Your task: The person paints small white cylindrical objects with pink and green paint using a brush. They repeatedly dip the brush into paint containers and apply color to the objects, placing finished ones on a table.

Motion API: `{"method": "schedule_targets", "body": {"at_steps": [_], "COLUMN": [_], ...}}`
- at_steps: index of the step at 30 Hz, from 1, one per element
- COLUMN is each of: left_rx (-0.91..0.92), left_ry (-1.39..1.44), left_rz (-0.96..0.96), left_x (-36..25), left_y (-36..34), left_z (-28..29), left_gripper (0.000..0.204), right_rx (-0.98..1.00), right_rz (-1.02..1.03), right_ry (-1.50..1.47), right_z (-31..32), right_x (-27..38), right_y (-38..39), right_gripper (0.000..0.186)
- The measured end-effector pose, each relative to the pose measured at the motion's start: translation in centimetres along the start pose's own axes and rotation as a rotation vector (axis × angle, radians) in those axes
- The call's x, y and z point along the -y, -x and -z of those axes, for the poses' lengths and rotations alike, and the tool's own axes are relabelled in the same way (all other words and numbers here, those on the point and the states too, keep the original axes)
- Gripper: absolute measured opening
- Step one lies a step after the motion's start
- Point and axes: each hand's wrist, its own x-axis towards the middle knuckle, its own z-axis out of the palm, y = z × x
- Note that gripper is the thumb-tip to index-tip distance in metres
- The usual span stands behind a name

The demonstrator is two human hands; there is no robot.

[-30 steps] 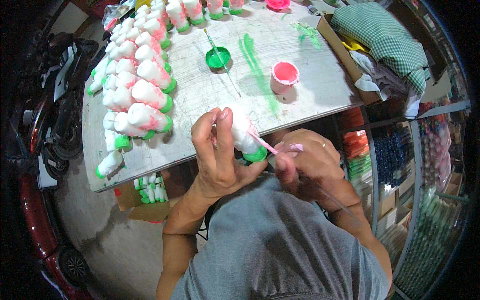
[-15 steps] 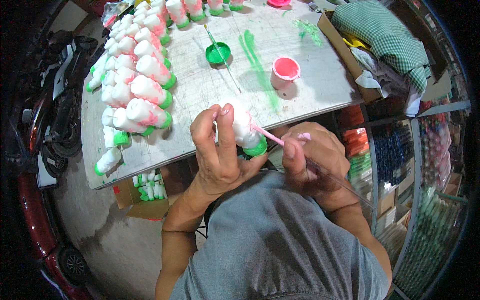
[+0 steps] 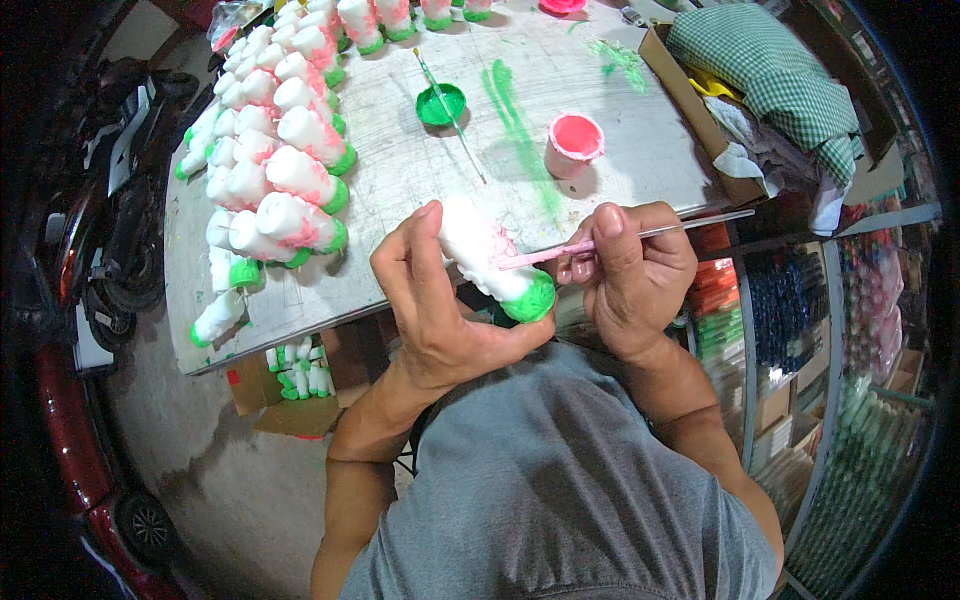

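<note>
Bracing a white, green-based cylinder (image 3: 480, 250) lengthwise between thumb and fingers: left hand (image 3: 428, 320), thumb at the green end, fingertips by the white end. Piece tilted, pink-daubed side toward the right hand (image 3: 642, 275). That hand pinches a thin brush (image 3: 545, 256), pink-coated tip at the cylinder's side, handle running out rightward past the grip. Beyond the right fingertips, pink pot (image 3: 572, 160); farther off, green dish (image 3: 430, 108). Left of the left hand, rows of similar cylinders (image 3: 300, 172) on the table (image 3: 385, 140).
</note>
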Motion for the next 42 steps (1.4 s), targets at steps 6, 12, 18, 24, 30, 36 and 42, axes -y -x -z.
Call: {"method": "schedule_targets", "body": {"at_steps": [6,12,18,24,30,36,42], "left_rx": [0.002,-0.023,-0.022,-0.033,0.021,0.066,0.113], "left_ry": [-0.06,-0.071,-0.083,-0.069,0.002,0.399,0.594], "left_rz": [0.006,-0.027,-0.025,-0.028,0.04,0.124,0.136], "left_x": [-0.3,-0.1,-0.1,0.0,-0.1,1.7,3.0], "left_y": [0.1,0.0,0.0,0.0,-0.1,0.4,0.8], "left_z": [0.3,0.1,0.1,-0.1,0.4,0.3,-0.3], "left_gripper": [0.111,0.11,0.108,0.108,0.111,0.117,0.118], "right_rx": [-0.019,-0.013,-0.027,0.028,0.059,-0.013,0.156], "right_rz": [0.031,-0.006,0.069,0.171,0.117,0.094,0.055], "right_ry": [0.01,0.085,0.064,0.321,0.167,-0.002,-0.012], "right_z": [-0.1,-0.7,-0.4,-0.2,0.1,0.9,1.5], "right_x": [-0.7,0.4,0.3,0.2,0.1,0.7,1.4], "right_y": [-0.2,0.3,-0.4,-0.3,-0.5,-1.4,-0.4], "right_gripper": [0.013,0.013,0.013,0.013,0.012,0.014,0.014]}}
